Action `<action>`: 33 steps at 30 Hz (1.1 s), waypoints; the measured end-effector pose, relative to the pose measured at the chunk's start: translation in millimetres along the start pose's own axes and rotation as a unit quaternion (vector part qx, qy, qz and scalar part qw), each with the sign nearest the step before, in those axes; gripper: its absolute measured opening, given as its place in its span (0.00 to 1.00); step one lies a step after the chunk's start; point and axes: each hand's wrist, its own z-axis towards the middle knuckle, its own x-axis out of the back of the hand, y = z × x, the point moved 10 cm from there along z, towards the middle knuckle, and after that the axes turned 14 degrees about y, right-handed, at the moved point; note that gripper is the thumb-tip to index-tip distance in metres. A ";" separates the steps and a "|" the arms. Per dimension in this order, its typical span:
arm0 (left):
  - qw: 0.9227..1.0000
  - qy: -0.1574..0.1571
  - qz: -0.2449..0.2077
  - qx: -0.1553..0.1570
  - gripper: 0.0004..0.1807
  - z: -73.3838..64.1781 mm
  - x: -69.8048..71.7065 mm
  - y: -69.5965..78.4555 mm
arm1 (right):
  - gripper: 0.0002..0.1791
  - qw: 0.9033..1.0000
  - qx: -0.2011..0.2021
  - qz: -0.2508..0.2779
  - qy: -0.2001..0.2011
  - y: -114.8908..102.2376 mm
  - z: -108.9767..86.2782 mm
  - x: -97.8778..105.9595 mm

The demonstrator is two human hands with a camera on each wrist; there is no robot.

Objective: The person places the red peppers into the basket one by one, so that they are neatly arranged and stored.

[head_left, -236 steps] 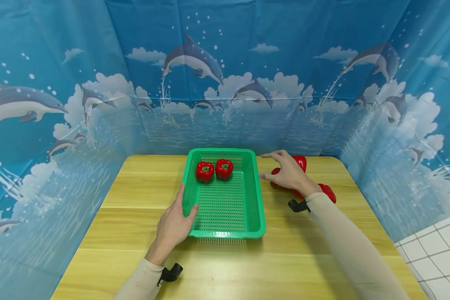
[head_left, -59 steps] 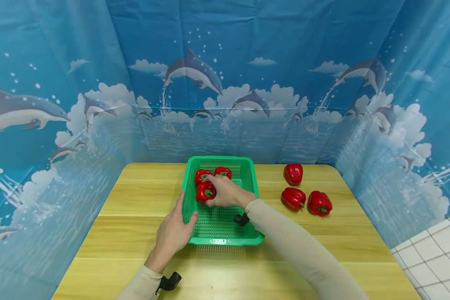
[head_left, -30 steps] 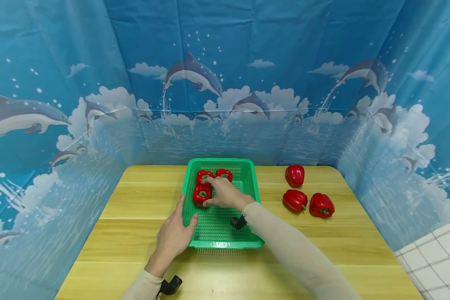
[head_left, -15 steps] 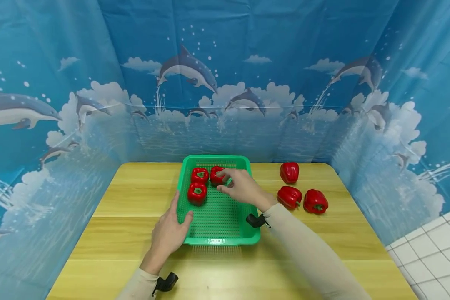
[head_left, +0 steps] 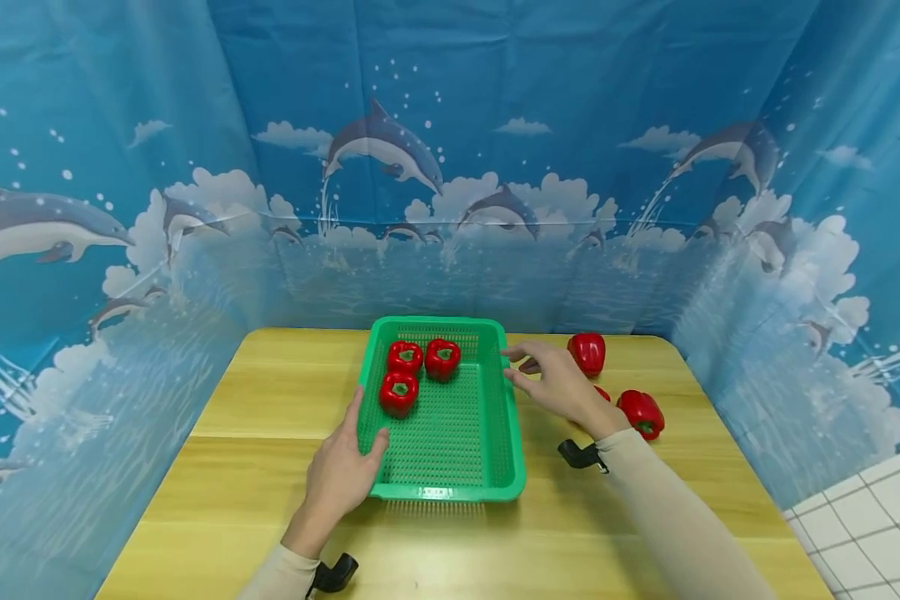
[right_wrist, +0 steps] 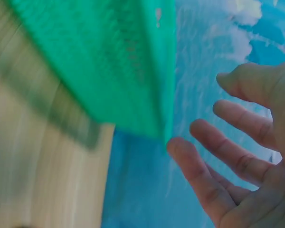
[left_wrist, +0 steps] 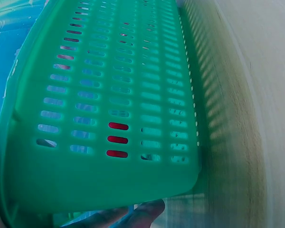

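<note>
A green plastic basket (head_left: 444, 492) stands on the wooden table, with three red bell peppers inside. Two of them, a back left pepper (head_left: 405, 357) and a back right pepper (head_left: 442, 360), sit side by side; a third pepper (head_left: 399, 393) is in front of the left one. My left hand (head_left: 342, 467) rests at the basket's left rim, fingers straight along the outside and thumb over the inner side. Just outside the right rim is my right hand (head_left: 558, 385), fingers spread and holding nothing. In the right wrist view its fingertips (right_wrist: 183, 147) overlap the basket's edge.
On the table at right lie more red bell peppers: a far pepper (head_left: 587, 354), a near pepper (head_left: 641, 413) and one mostly hidden behind the right hand. A dolphin-print curtain (head_left: 450, 250) rises behind the table's back edge.
One more pepper came from the right into the basket in my right hand. That hand let it go, passed by the back right pepper and moved out rightward. The left hand stayed at the rim.
</note>
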 end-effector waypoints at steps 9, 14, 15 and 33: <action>1.000 0.003 0.008 -0.006 0.48 0.2 -0.8 1.2 | 0.26 0.995 -0.006 -0.096 0.036 57.8 -23.6 27.9; 1.000 -0.001 0.011 0.000 0.48 -1.0 -1.4 -2.8 | 0.30 0.992 -0.024 -0.117 0.037 86.9 -44.1 36.5; 1.000 -0.001 0.011 0.000 0.48 -0.9 -1.6 -3.4 | 0.31 0.992 -0.025 -0.121 0.040 91.6 -47.5 38.4; 1.000 -0.014 0.007 0.014 0.48 0.7 -5.7 -4.9 | 0.45 0.971 -0.006 -0.233 0.057 128.6 -74.8 51.0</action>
